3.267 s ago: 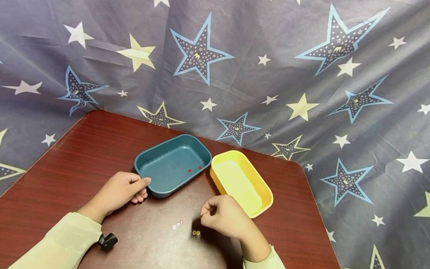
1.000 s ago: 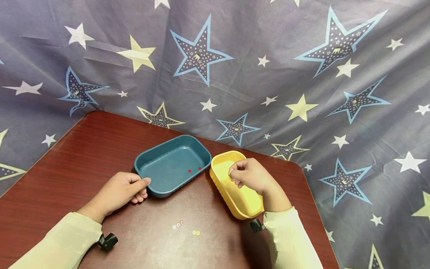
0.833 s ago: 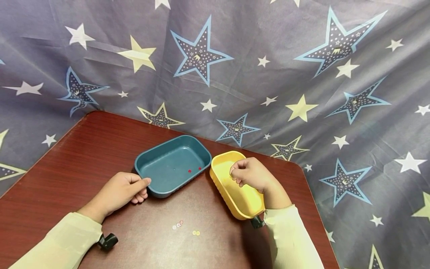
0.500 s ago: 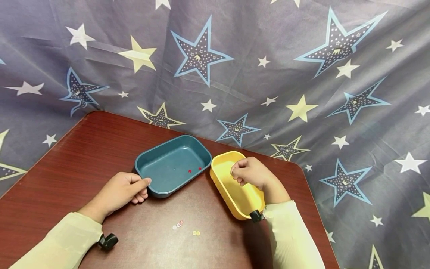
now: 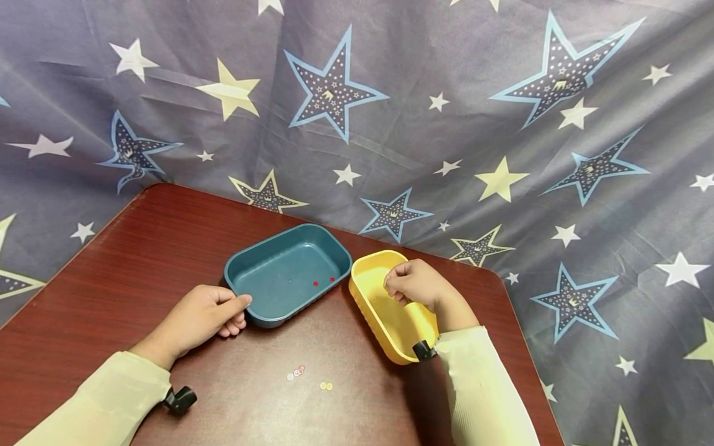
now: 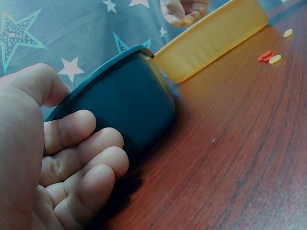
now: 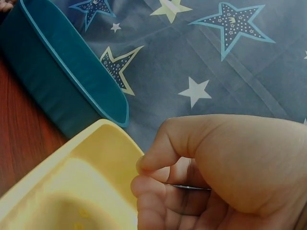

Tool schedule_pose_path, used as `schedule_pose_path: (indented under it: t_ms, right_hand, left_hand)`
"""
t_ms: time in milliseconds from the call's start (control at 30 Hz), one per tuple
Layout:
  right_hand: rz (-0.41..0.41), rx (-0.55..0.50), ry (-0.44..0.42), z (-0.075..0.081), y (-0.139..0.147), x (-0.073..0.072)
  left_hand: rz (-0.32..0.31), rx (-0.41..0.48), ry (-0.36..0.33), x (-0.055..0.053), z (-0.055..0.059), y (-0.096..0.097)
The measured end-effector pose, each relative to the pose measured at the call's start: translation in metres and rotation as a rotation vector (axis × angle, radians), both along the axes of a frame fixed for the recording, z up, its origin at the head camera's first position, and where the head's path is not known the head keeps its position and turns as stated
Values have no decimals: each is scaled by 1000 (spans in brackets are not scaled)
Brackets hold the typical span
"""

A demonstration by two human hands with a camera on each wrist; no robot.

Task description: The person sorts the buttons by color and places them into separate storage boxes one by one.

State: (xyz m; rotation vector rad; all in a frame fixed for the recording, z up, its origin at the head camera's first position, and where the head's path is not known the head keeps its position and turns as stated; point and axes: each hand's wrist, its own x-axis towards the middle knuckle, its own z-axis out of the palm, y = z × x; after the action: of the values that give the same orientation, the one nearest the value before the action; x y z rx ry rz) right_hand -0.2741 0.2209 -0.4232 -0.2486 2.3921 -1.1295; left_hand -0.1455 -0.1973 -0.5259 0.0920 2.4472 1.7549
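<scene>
My left hand (image 5: 203,316) pinches the near left rim of a dark teal plastic tray (image 5: 279,291), thumb on the rim and other fingers curled outside its wall. Two small red buttons (image 5: 315,284) lie inside. Over a yellow plastic tray (image 5: 365,310) hovers my right hand (image 5: 418,286), its fingers curled and thumb tip against the index finger. I see nothing between those fingertips. Faint yellow buttons (image 7: 82,212) show on the yellow tray's floor in the right wrist view. On the table lie more small buttons, a red and pale group (image 5: 297,373) and a yellow pair (image 5: 326,386).
Both trays stand close together toward the back of a reddish-brown wooden table (image 5: 167,248). Behind it hangs a grey star-patterned curtain (image 5: 413,148). A small black wrist camera (image 5: 180,401) is strapped at the left sleeve, another (image 5: 424,351) at the right.
From beside the loose buttons, my right hand has moved up and right over the yellow tray; lately it has shifted only slightly. The left hand and both trays stay put.
</scene>
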Motion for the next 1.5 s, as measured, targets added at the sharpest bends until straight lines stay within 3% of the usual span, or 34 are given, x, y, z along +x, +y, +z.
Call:
schedule_pose_path:
  t_ms: [367, 733, 1133, 1500]
  right_hand:
    - [-17, -15, -17, -2, 5, -2]
    - [16, 0, 41, 10, 1, 9]
    - [143, 45, 173, 33, -10, 47]
    - [253, 86, 234, 38, -21, 83]
  left_hand:
    - [0, -5, -4, -1, 0, 0]
    - [-1, -3, -2, 0, 1, 0]
    - [0, 2, -2, 0, 1, 2]
    - [3, 3, 0, 1, 2, 2]
